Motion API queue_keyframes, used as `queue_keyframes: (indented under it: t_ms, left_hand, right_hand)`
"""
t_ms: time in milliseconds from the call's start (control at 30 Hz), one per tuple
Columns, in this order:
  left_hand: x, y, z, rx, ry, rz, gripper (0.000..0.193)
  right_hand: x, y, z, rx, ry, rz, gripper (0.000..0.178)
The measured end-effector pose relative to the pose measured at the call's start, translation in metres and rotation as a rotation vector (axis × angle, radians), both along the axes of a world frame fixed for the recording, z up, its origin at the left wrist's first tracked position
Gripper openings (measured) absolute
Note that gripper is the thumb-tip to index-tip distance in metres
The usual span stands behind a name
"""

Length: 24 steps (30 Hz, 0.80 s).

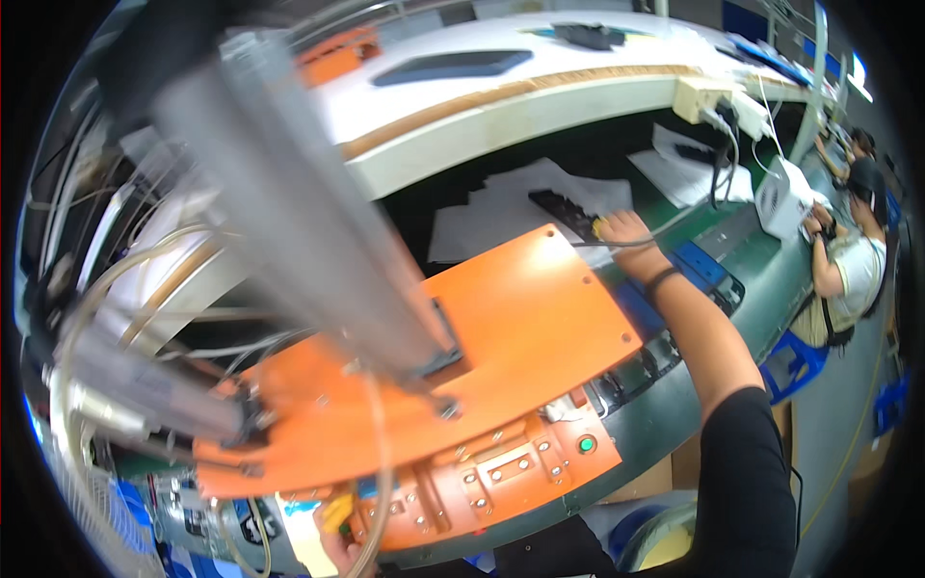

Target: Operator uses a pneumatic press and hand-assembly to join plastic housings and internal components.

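Observation:
My right hand [631,239] reaches out to the far right, fingers closed at the near end of a narrow black part [564,209]. Yellow shows at its fingertips, perhaps finger covers. The black part lies over white sheets [491,214]. At the lower edge, my left hand [337,547] is beside the left end of an orange fixture [520,477] with small metal studs; yellow also covers its fingertips, and blur hides their grip. Above the fixture sits a wide orange plate [520,299]. A green button [587,444] is on the fixture's right end.
Blurred grey cylinders [289,202] rise over the orange plate, with a pale hose [381,462] hanging in front. A white shelf [540,106] spans the back. Blue trays [699,265] lie right of my hand. Another person [853,260] sits far right by a white fan [782,199].

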State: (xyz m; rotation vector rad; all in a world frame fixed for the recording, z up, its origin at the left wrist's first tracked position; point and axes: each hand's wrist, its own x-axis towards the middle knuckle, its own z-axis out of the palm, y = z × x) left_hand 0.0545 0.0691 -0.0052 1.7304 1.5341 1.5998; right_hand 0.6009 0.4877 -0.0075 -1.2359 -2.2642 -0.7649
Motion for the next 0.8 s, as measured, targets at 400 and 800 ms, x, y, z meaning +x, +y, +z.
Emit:
queue_keyframes:
  t_ms: [400, 800]
  left_hand:
    - [-0.006, 0.006, 0.014, 0.067, 0.302, 0.033, 0.043]
    - [-0.01, -0.004, 0.014, 0.072, 0.27, 0.034, 0.051]
  right_hand:
    - [-0.052, -0.215, 0.089, -0.176, -0.079, 0.071, 0.008]
    - [-0.099, -0.434, 0.24, -0.926, 0.899, 0.164, 0.019]
